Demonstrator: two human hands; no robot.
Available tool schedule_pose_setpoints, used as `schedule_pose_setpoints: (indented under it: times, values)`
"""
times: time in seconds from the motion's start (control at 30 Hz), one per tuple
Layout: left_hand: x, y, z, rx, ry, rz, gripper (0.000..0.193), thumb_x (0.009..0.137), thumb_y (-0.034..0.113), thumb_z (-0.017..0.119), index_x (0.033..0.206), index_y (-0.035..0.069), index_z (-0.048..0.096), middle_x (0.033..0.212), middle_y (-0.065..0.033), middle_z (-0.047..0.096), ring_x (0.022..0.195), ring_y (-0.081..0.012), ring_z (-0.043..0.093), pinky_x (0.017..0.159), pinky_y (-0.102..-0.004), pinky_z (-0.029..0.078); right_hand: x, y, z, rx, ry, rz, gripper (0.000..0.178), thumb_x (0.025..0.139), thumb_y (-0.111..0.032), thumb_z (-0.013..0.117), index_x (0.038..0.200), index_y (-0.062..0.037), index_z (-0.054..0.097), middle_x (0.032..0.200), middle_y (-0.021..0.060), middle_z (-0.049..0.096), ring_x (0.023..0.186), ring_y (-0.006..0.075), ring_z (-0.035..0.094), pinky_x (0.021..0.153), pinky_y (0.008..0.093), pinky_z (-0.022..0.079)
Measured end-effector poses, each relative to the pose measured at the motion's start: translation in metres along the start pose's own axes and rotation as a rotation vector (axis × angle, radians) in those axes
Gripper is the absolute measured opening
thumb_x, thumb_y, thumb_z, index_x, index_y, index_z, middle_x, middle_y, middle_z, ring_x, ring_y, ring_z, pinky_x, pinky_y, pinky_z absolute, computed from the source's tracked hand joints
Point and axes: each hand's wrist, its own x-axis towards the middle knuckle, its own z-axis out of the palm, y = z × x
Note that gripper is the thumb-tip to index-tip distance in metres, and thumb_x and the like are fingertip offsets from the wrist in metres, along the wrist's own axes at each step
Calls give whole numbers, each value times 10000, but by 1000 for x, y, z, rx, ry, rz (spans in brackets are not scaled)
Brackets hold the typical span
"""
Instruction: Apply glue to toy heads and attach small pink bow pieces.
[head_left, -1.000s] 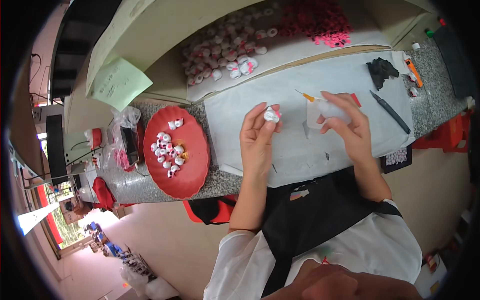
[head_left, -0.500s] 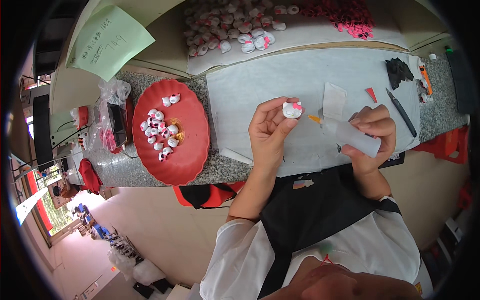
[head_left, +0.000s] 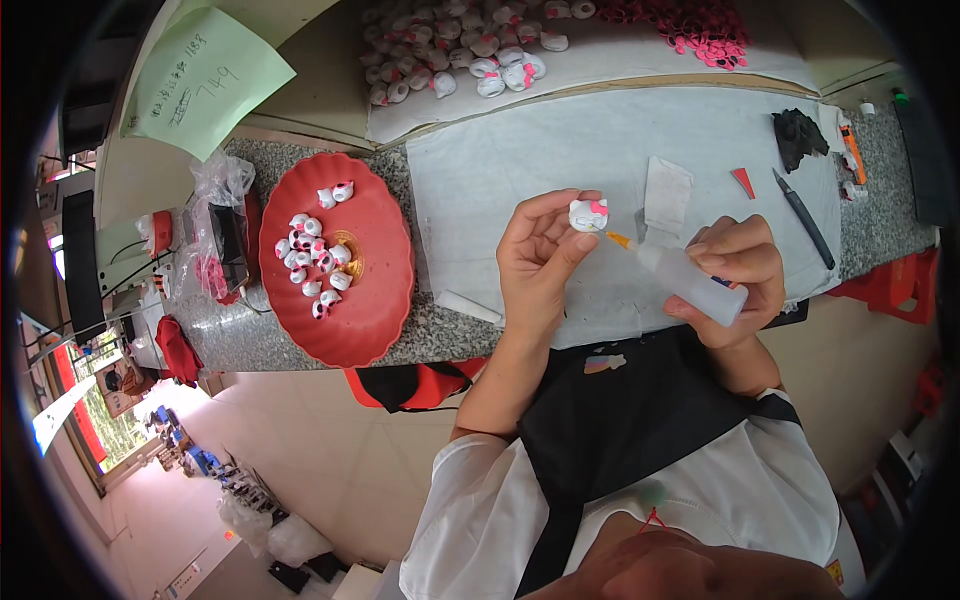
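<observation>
Between the thumb and fingers of my left hand [head_left: 540, 255] is a small white cat-head figurine [head_left: 588, 214] with a pink bow. My right hand [head_left: 738, 270] is wrapped round a translucent squeeze bottle [head_left: 695, 285], which lies tilted with its narrow orange tip [head_left: 619, 240] pointing left. That tip is at the lower right edge of the figurine; whether it touches cannot be told. To the left, a red scalloped plate [head_left: 385, 300] carries several similar white and pink pieces [head_left: 322, 258].
White paper [head_left: 500, 150] covers the worktop. On its right lie a dark craft knife [head_left: 803, 220], a red scrap [head_left: 743, 183] and black crumpled material [head_left: 798, 140]. A folded white tissue [head_left: 668, 197] is beyond the bottle. The back shelf bears white heads [head_left: 470, 45] and pink parts [head_left: 700, 35].
The bottle has moved left and its tip has come up to the figurine. The figurine has turned slightly in my left fingers. The whole view has shifted a little.
</observation>
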Motion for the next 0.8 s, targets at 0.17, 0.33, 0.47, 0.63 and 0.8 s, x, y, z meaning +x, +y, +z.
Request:
schedule_pose_setpoints:
  times: [0.17,0.33,0.47,0.63,0.8]
  values:
    - [1,-1,0,-25,18,6,334,690,-77,530,1000,-12,426,984,-143,508,911,-172,500,791,-260,395,1,-1,-2,-13,-35,-12,483,457,-18,756,859,-26,491,782,78,459,636,132,484,536,231,399]
    - [0,0,1,1,42,-37,344,686,3,571,1001,0,433,973,-150,513,852,-193,526,760,-304,423,1,2,1,32,37,-46,465,472,-9,747,855,-26,485,792,83,444,615,130,468,519,230,381]
    - [0,-1,1,26,34,-23,347,683,-7,570,1002,0,434,965,-145,519,846,-197,530,756,-304,421,1,2,1,39,45,-55,462,475,-11,747,853,-25,482,788,80,444,619,128,466,519,229,378]
    - [0,-3,1,42,17,-32,342,682,-29,560,999,-5,436,958,-138,522,841,-196,534,756,-303,419,0,2,0,34,26,-44,463,473,-9,748,853,-24,483,785,78,443,610,124,465,519,229,382]
    - [-2,-1,2,69,4,-4,339,681,-50,552,998,-13,438,953,-132,519,838,-183,531,747,-278,420,0,0,2,37,29,-37,456,477,-9,747,851,-20,485,789,80,442,611,121,464,515,224,382]
